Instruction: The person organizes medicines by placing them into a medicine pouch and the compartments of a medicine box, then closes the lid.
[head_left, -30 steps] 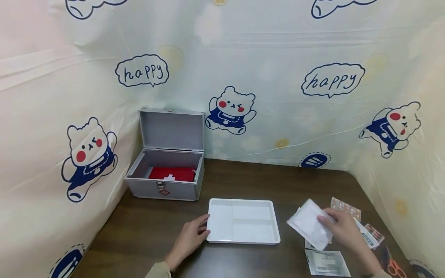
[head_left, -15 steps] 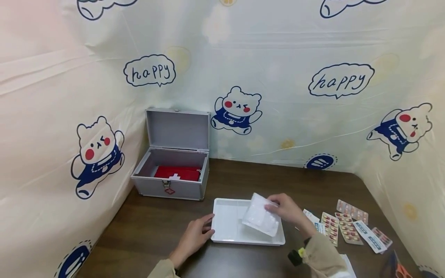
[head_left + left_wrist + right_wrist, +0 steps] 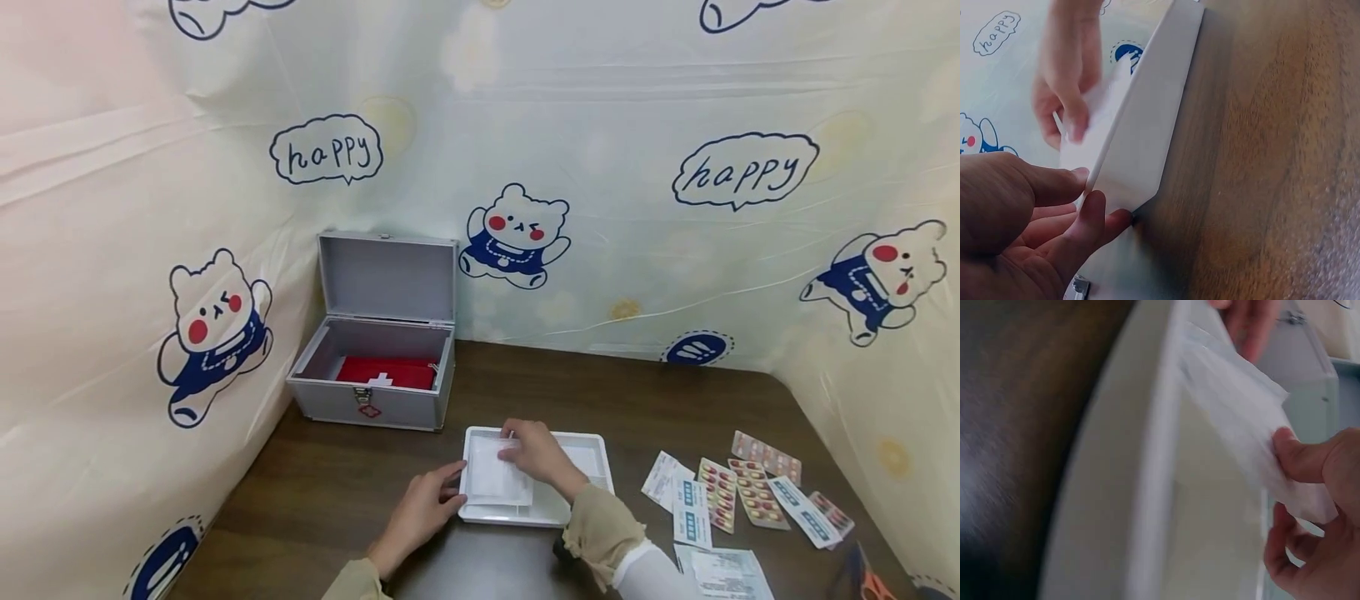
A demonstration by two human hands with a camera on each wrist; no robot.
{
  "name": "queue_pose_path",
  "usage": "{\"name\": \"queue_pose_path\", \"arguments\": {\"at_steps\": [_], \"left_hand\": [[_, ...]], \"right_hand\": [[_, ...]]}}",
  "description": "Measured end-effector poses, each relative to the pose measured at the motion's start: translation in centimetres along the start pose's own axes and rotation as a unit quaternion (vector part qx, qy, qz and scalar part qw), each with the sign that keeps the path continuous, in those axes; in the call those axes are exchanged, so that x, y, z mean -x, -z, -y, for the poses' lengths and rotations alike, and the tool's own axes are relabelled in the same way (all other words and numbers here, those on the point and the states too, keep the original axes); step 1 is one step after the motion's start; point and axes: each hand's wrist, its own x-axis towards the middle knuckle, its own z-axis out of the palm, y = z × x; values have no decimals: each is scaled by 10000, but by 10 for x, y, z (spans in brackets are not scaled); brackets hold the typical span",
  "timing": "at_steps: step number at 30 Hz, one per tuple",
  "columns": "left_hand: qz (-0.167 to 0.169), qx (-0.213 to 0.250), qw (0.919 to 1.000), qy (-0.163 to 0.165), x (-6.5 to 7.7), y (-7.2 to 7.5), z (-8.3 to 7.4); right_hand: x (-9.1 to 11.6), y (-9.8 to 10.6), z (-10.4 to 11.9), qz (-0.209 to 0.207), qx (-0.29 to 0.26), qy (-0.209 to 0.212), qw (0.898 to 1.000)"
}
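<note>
The right hand [image 3: 542, 454] pinches a white packet [image 3: 491, 477] over the left part of a tray [image 3: 583, 454] (lower centre), whose rim the left hand [image 3: 420, 510] pinches; an open case [image 3: 322, 400] farther left holds a red pouch [image 3: 411, 372].

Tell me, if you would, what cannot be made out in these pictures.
White tray: near right corner hidden by the right sleeve, head view.
White packet in the right grip: lower part behind the tray's wall, left wrist view.
Red pouch: lower part hidden by the silver case, head view.
Scissors: cut off by bottom edge, head view.
Blue-and-white packets: fine print too small, head view.
</note>
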Motion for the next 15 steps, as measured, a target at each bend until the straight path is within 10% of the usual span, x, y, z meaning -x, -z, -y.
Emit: {"name": "queue_pose_path", "arguments": {"at_steps": [8, 15], "left_hand": [[-153, 31, 9995, -282, 0, -1, 1], [-28, 23, 10000, 8, 0, 1, 2]], "right_hand": [[4, -38, 2, -616, 1463, -171, 9872], [9, -38, 4, -418, 787, -605, 9942]]}}
